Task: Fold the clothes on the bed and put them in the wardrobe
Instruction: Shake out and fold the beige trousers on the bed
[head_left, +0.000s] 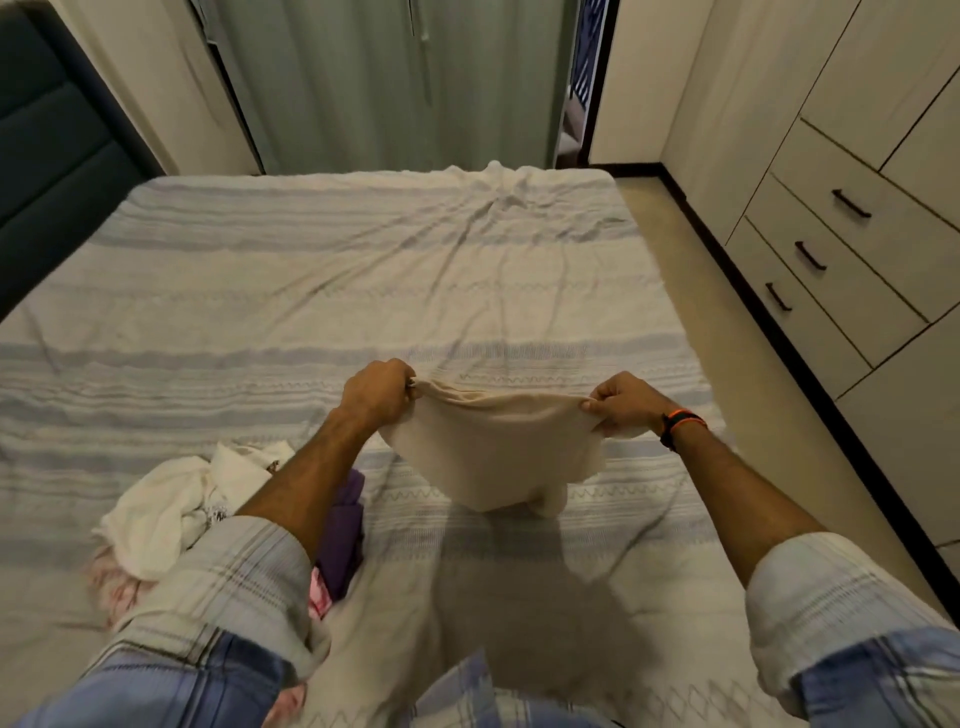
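We hold a beige garment (493, 447) up over the near part of the bed (311, 280), stretched between our two hands by its top edge so that the rest hangs down in a loose, rounded drape, its lower end close above the bedspread and its shadow falling on the cover below. Our left hand (376, 392) has its grip curled tight round the left corner of the cloth, knuckles up; our right hand (621, 408) pinches the right corner between thumb and curled fingers, and a dark wristband with an orange stripe (678, 423) sits on that wrist. Both checked sleeves are rolled back above the forearms. To the left of our left forearm, on the bedspread, lies a heap of unfolded clothes: a white garment (161, 506) crumpled on top, a purple piece (345, 535) partly hidden under the arm, and some pink cloth (319, 597) peeping out at the near edge. The bedspread is pale with blue-grey stripes and creased toward the far end. Along the right side of the room stands the wardrobe (857, 156) with pale doors shut and three drawers bearing dark handles (810, 254). At the far end hang grey-green curtains (415, 83), and a dark padded headboard (57, 145) stands at the left.
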